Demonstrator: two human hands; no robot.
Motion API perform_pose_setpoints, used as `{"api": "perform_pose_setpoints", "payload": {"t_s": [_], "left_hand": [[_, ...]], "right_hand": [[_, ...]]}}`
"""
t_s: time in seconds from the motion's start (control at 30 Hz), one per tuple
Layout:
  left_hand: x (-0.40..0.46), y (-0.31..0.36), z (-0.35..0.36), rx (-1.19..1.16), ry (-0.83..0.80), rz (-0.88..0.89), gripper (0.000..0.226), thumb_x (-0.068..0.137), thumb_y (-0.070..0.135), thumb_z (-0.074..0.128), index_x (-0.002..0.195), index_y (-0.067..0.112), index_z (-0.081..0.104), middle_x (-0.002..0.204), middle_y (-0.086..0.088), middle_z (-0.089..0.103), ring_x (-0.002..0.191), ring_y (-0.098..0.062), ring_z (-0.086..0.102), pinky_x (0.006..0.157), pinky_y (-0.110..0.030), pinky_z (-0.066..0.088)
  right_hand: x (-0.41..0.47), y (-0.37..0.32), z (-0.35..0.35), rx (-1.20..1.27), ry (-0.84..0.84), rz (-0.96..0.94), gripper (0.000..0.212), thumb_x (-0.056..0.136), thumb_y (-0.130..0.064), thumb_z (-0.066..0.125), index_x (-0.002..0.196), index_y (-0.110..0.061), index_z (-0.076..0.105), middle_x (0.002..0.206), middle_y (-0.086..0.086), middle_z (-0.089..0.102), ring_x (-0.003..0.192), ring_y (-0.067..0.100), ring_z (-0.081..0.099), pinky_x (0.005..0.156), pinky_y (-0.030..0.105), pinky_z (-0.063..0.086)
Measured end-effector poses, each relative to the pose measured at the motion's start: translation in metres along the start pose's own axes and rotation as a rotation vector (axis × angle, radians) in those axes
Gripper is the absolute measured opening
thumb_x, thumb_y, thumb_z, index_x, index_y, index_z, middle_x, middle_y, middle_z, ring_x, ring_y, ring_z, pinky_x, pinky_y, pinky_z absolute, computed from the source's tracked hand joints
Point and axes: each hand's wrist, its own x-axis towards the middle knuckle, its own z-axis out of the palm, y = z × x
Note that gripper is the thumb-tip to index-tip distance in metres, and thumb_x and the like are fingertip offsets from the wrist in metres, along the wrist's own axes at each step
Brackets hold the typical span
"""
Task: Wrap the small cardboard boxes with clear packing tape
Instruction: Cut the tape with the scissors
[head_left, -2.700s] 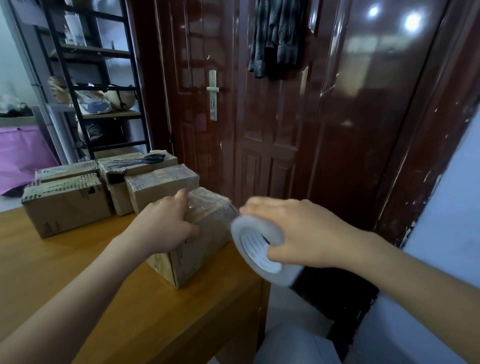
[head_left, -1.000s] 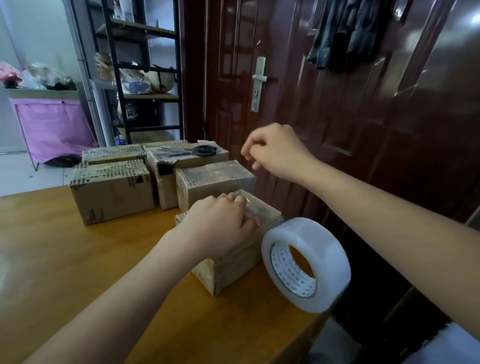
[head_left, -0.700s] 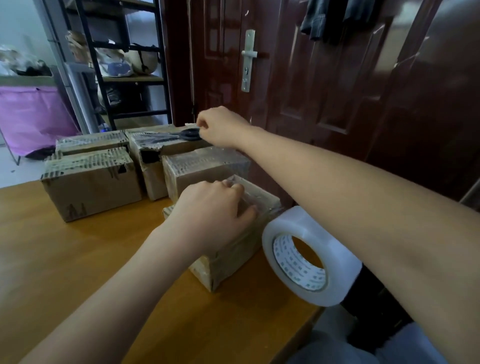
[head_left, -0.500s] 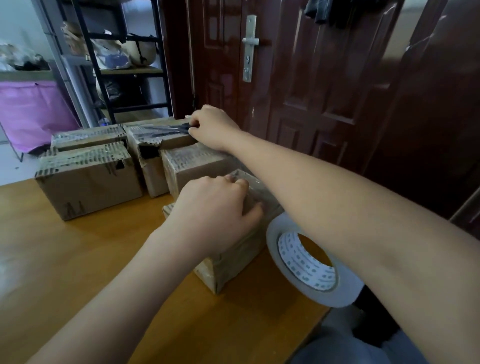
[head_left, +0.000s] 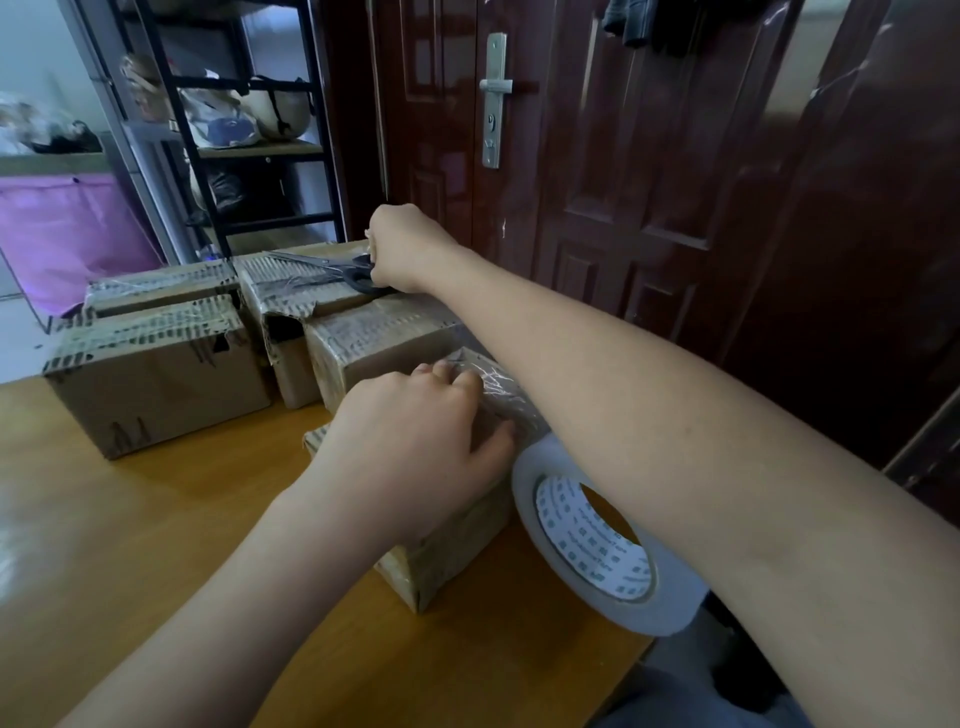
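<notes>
On the wooden table (head_left: 104, 519), at the far left, a brown cardboard box with torn, taped top edges (head_left: 156, 374) is sitting, and a flatter taped box (head_left: 161, 286) is lying just behind it, mostly hidden by it. Moving right, a third cardboard box with a ripped front flap (head_left: 291, 306) is carrying a pair of black-handled scissors (head_left: 332, 270) on its top, blades pointing left. The person's right hand (head_left: 405, 249) is curling around the scissor handles; the fingers themselves are turned away, so only the back of the fist and a dark loop of handle are showing. A fourth box (head_left: 384, 343) is standing in front, its right end cut off by the right forearm crossing over it. Nearer the camera, the left hand (head_left: 415, 447) is pressing down on the small cardboard box partly wrapped in clear tape (head_left: 457, 545), fingers bent over its far top edge and thumb lying along the glossy tape. Most of that box's top is being covered by the hand. Just beside it, touching or nearly touching its right side, a large roll of clear packing tape with a white printed core (head_left: 597, 551) is standing on edge at the table's corner, its upper rim hidden under the right forearm. Behind everything, a dark red door (head_left: 649, 156) is filling the background.
</notes>
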Motion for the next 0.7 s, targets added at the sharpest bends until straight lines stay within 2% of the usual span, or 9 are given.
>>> {"api": "perform_pose_setpoints", "payload": {"t_s": [0.07,0.13,0.2,0.33,0.47,0.57,0.7], "left_hand": [[0.000,0.001,-0.002,0.018,-0.013,-0.006,0.091,0.070,0.061,-0.014,0.120,0.024,0.051,0.136,0.003,0.055,0.109,-0.011,0.061,0.073,-0.025,0.053],[0.000,0.005,-0.005,0.031,-0.025,-0.008,0.080,0.082,0.064,-0.006,0.123,0.023,0.050,0.141,0.002,0.052,0.111,-0.011,0.060,0.072,-0.024,0.051],[0.001,0.008,-0.007,0.025,-0.052,-0.008,0.064,0.095,0.061,0.011,0.128,0.021,0.048,0.148,0.000,0.045,0.114,-0.013,0.059,0.072,-0.024,0.049],[0.001,0.008,-0.009,0.021,-0.055,-0.017,0.065,0.095,0.061,0.017,0.138,0.021,0.042,0.151,0.001,0.041,0.105,-0.013,0.063,0.068,-0.022,0.047],[-0.001,0.018,-0.008,0.066,-0.061,-0.022,0.064,0.096,0.061,0.016,0.139,0.019,0.039,0.152,-0.001,0.040,0.109,-0.016,0.062,0.070,-0.025,0.049],[-0.002,0.024,-0.006,0.081,-0.040,-0.026,0.058,0.097,0.058,0.017,0.129,0.018,0.044,0.137,-0.001,0.053,0.099,-0.019,0.064,0.063,-0.028,0.044],[-0.001,0.022,-0.005,0.098,-0.031,-0.050,0.056,0.096,0.058,0.016,0.121,0.018,0.047,0.122,-0.001,0.060,0.091,-0.021,0.065,0.060,-0.030,0.043]], "right_hand": [[-0.008,0.003,-0.005,-0.027,0.022,-0.043,0.008,0.090,-0.008,0.060,0.096,-0.013,0.057,0.095,0.004,0.054,0.081,0.022,0.056,0.066,0.031,0.045],[-0.015,0.007,-0.013,-0.041,0.068,-0.057,0.019,0.093,-0.019,0.061,0.110,-0.011,0.061,0.098,0.004,0.055,0.083,0.022,0.057,0.067,0.031,0.044],[-0.021,0.011,-0.023,-0.032,0.135,-0.055,0.026,0.095,-0.026,0.059,0.115,-0.010,0.059,0.101,0.004,0.058,0.083,0.020,0.057,0.065,0.030,0.043],[-0.038,0.016,-0.044,0.241,0.281,-0.027,0.024,0.096,-0.024,0.056,0.111,-0.007,0.050,0.101,0.007,0.064,0.078,0.024,0.066,0.067,0.039,0.053],[-0.058,0.030,-0.050,0.380,0.332,-0.014,0.022,0.094,-0.023,0.060,0.098,-0.014,0.041,0.093,0.004,0.060,0.076,0.024,0.066,0.071,0.042,0.055],[-0.071,0.036,-0.048,0.409,0.367,0.023,0.023,0.094,-0.026,0.062,0.099,-0.015,0.042,0.095,0.004,0.060,0.081,0.026,0.066,0.071,0.039,0.054],[-0.091,0.035,-0.046,0.370,0.355,0.024,0.022,0.094,-0.027,0.060,0.105,-0.013,0.047,0.096,0.005,0.062,0.082,0.027,0.067,0.071,0.039,0.053]]}}
